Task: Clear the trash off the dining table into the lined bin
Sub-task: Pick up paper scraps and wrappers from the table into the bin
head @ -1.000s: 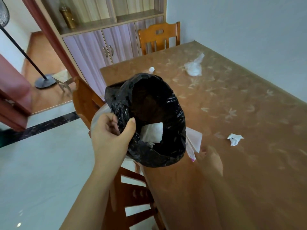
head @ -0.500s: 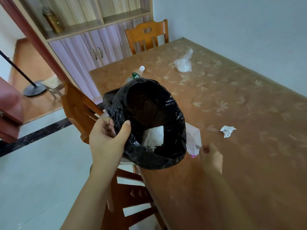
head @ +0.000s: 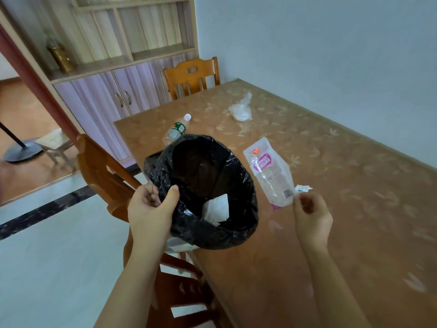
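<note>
head view: the left hand [head: 151, 209] grips the near rim of the bin [head: 212, 235], thumb over the black liner and fingers curled outside. the bin hangs tilted toward the camera at the left edge of the table [head: 354, 209], over a wooden chair [head: 106, 171]. a white paper [head: 216, 208] lies inside the liner. the right hand [head: 312, 216] pinches the lower corner of a clear plastic packet [head: 267, 171] (pink label, barcode near the fingers), held up just right of the bin. a crumpled tissue [head: 302, 188] lies on the table just beyond that hand. a plastic bottle [head: 176, 132] lies near the table's left edge behind the bin, and a crumpled clear bag [head: 241, 110] sits toward the far end, near a second chair [head: 191, 76].
</note>
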